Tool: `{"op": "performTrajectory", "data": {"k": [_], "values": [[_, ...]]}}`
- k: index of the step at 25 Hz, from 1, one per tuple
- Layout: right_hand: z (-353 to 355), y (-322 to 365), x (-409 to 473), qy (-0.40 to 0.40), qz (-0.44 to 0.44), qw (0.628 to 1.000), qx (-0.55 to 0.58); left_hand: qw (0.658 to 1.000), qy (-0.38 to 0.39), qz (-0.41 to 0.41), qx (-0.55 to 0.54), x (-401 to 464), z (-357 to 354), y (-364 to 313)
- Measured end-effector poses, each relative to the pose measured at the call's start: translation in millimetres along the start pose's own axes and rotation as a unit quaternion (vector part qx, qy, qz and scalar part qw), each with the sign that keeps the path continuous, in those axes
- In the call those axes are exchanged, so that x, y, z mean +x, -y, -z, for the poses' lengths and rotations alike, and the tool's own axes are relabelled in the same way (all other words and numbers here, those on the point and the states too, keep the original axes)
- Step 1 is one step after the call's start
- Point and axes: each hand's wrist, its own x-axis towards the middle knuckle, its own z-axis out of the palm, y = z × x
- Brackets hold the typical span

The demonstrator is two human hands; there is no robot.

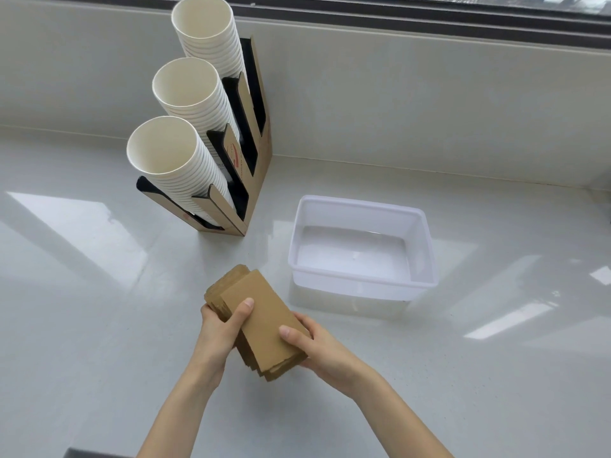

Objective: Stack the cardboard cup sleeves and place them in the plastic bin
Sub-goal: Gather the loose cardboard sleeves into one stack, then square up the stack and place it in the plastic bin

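Left hand (220, 328) grasps the stack of cardboard cup sleeves (261, 320) from its left side, thumb pressed flat on the uppermost sleeve and fingers curled around the far left corner. Right hand (312, 345) grips the same stack at its near right edge, thumb on the top face and fingers wrapped beneath. Both hands hold the stack together, apparently above the white countertop (99, 325), though contact with the surface cannot be confirmed. The stack lies tilted, its long axis running from upper left to lower right, and the sleeves are not fully aligned: several brown edges fan out at the far corner and again at the near end.

Plastic bin (363, 282), translucent white and rectangular, stands on the countertop just to the right of and beyond the stack, apart from it; its interior holds nothing.

Cardboard cup dispenser (254, 200) stands to the left of the bin, near the back wall, with three tilted columns of nested white paper cups (185, 160) in stepped slots. A window frame (429, 14) runs along the top edge.
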Motion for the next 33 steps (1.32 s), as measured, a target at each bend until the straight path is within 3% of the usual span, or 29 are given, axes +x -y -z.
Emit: {"op": "performTrajectory", "data": {"k": [4, 9, 12, 15, 19, 25, 33], "values": [[1.5, -5.8, -4.7, 0.053, 0.043, 0.989, 0.134, 0.995, -0.016, -0.011, -0.1, -3.1, -14.3, 3.6], [-1.9, -15.7, -7.3, -0.04, 0.078, 0.954, 0.287, 0.979, -0.017, -0.032, -0.201, -14.8, -37.5, 6.2], [3.9, -11.5, -14.1, -0.058, 0.101, 0.939, 0.325, 0.978, 0.014, -0.034, -0.204, -18.5, -45.8, 7.4], [16.6, -5.5, -19.6, -0.061, 0.093, 0.957, 0.269, 0.98, 0.07, -0.028, -0.185, -19.3, -47.6, 10.3], [38.3, -2.5, -32.0, -0.093, 0.101, 0.974, 0.18, 0.986, 0.153, -0.026, -0.057, -12.9, -33.7, 10.6], [71.1, -3.1, -53.6, -0.131, 0.112, 0.985, 0.012, 0.959, 0.266, 0.005, 0.1, -8.4, -28.5, 11.6], [86.6, -9.5, -62.5, -0.158, 0.125, 0.967, -0.157, 0.929, 0.265, -0.101, 0.238, 0.8, -50.1, 29.1]]}}
